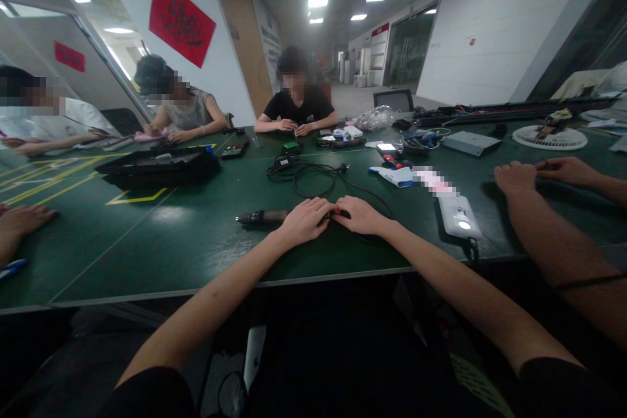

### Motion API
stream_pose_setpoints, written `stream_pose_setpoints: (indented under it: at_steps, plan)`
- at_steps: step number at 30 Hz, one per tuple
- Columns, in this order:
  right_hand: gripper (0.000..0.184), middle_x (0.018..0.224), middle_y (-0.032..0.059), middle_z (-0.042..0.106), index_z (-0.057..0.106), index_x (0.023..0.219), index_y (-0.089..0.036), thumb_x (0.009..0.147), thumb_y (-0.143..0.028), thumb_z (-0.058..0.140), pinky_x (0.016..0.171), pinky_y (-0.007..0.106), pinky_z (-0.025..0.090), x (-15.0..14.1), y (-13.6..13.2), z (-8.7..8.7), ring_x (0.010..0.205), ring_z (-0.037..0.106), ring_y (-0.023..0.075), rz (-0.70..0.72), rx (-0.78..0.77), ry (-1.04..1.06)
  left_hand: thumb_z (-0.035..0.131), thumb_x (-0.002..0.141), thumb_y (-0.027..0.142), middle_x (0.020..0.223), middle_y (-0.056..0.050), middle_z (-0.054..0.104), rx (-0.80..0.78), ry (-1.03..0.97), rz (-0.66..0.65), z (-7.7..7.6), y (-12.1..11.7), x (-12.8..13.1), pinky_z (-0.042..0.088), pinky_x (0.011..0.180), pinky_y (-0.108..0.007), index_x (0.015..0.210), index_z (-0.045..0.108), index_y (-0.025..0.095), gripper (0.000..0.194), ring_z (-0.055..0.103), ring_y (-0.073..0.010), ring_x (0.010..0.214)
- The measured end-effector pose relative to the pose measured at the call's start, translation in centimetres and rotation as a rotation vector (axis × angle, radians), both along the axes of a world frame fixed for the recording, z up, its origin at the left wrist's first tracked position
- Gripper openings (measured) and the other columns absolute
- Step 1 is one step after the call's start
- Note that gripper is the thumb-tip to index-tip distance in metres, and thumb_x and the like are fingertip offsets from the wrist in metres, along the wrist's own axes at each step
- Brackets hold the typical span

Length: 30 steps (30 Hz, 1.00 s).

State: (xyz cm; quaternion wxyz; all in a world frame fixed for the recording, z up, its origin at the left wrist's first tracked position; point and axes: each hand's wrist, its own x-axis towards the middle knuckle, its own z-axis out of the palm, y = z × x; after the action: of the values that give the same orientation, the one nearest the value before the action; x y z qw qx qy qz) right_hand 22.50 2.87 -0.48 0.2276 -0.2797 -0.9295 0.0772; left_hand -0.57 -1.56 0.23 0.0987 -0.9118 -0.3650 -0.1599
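Note:
An electric screwdriver [268, 217] lies level at the table's near side, its dark tip pointing left. My left hand [304, 219] is closed over the rear part of its body. Just beside it, my right hand [361, 217] pinches at the tail end, where the black cable [381, 198] joins. The fingers of both hands nearly meet and cover that joint. Beyond them, the cable loops across the table towards a plug [344, 168] and a small black adapter [283, 162].
A black tray-like housing [161, 166] lies at left. A white power bank [459, 217], a blue-and-white packet [394, 176] and a fan part [549, 137] stand right. Several people sit around the green table [196, 255]; a neighbour's hands [516, 177] rest close on the right.

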Motion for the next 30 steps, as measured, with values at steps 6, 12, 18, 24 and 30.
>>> stream_pose_setpoints:
  at_steps: [6, 12, 18, 24, 30]
  plan:
    - [0.011, 0.094, 0.0072, 0.067, 0.067, 0.093, -0.017, 0.099, -0.026, 0.065, 0.083, 0.033, 0.044, -0.06, -0.05, 0.00, 0.090, 0.059, 0.0214, -0.009, 0.003, 0.004, 0.052, 0.100, 0.018, 0.122, -0.007, 0.066, -0.010, 0.002, 0.002, 0.08, 0.04, 0.01, 0.049, 0.097, -0.040, 0.134, 0.054, 0.025, 0.035, 0.059, -0.0247, 0.116]
    - [0.010, 0.096, 0.0072, 0.067, 0.067, 0.099, -0.017, 0.101, -0.026, 0.063, 0.085, 0.033, 0.044, -0.01, -0.11, -0.04, 0.092, 0.060, 0.0216, 0.000, 0.021, 0.003, 0.052, 0.101, 0.020, 0.125, -0.007, 0.064, 0.017, -0.010, -0.023, 0.03, -0.08, -0.02, 0.048, 0.099, -0.039, 0.136, 0.053, 0.025, 0.036, 0.057, -0.0244, 0.118]
    - [0.011, 0.094, 0.0065, 0.066, 0.065, 0.092, -0.018, 0.100, -0.026, 0.065, 0.082, 0.033, 0.044, -0.05, -0.09, 0.01, 0.090, 0.059, 0.0209, -0.012, 0.005, 0.008, 0.052, 0.103, 0.022, 0.121, -0.007, 0.065, 0.024, -0.003, -0.003, 0.00, 0.00, -0.02, 0.049, 0.097, -0.039, 0.136, 0.053, 0.024, 0.033, 0.058, -0.0248, 0.113]
    - [0.011, 0.094, 0.0067, 0.067, 0.064, 0.093, -0.018, 0.100, -0.026, 0.065, 0.082, 0.033, 0.044, -0.03, -0.13, 0.09, 0.090, 0.060, 0.0211, -0.011, 0.001, 0.009, 0.052, 0.101, 0.019, 0.124, -0.007, 0.065, 0.013, -0.017, -0.028, 0.02, 0.03, -0.09, 0.049, 0.098, -0.039, 0.138, 0.052, 0.024, 0.037, 0.058, -0.0239, 0.116]
    - [0.012, 0.094, 0.0069, 0.067, 0.064, 0.092, -0.017, 0.100, -0.027, 0.065, 0.084, 0.032, 0.044, -0.04, -0.06, -0.04, 0.091, 0.060, 0.0212, -0.024, 0.005, -0.002, 0.055, 0.100, 0.022, 0.124, -0.008, 0.065, 0.010, -0.023, -0.012, -0.02, 0.11, -0.07, 0.049, 0.099, -0.039, 0.139, 0.051, 0.023, 0.039, 0.059, -0.0246, 0.117]
